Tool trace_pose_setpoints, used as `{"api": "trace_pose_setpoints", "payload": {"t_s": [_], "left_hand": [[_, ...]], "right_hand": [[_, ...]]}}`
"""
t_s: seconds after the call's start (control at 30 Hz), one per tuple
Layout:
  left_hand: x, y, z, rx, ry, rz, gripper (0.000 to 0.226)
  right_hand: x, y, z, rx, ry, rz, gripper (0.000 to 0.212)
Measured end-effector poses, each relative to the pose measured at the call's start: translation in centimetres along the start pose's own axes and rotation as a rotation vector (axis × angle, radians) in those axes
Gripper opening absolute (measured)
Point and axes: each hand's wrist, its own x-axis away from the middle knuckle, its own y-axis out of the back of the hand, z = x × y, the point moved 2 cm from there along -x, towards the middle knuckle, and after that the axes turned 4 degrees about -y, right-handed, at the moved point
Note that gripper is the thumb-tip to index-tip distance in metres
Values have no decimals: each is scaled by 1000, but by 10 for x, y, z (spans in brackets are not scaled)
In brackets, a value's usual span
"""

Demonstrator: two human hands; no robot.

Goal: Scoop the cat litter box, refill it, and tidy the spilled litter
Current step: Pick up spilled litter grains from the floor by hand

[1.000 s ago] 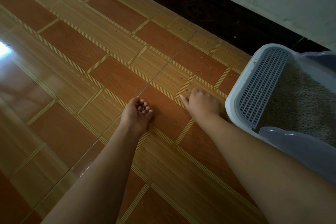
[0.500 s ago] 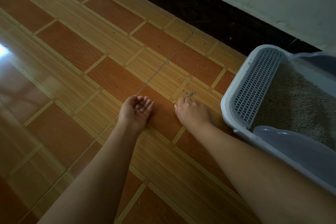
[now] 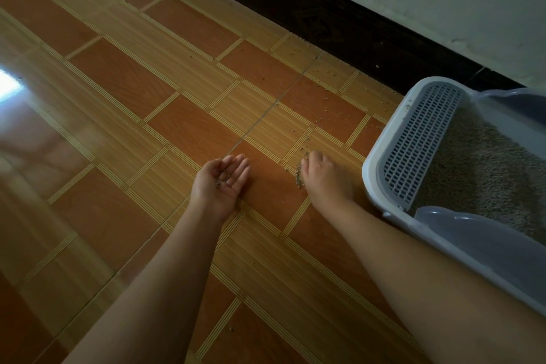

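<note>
— Where's the litter (image 3: 325,97)?

— Mostly scattered on the floor (image 3: 141,162) beside the box (image 3: 373,186). A ridge (image 3: 298,177) now lies against the right hand (image 3: 323,177), which has raked back.

— Grips?

— The left hand (image 3: 220,180) has uncurled, palm up, fingers apart, cupping some grains. The right fingers are bent on the tile; pinching or not, I can't tell.

— So?

— Tidying is underway, far from finished.
</note>
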Motion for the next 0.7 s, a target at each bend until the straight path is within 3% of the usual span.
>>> {"api": "trace_pose_setpoints", "payload": {"t_s": [0.27,0.43,0.53,0.63,0.7], "left_hand": [[-3,-1,3,7,15,-7,28],[-4,0,5,6,18,-8,28],[-4,0,5,6,19,-8,27],[-5,0,5,11,12,-8,27],[-5,-1,5,15,10,-10,27]], "right_hand": [[-7,-4,-12,-334,-187,-127,22],[4,-14,-13,-367,53,-176,27],[6,-15,-19,-434,47,-240,36],[2,-18,-23,-404,-11,-91,50],[2,-21,-20,-305,77,40,57]]}}
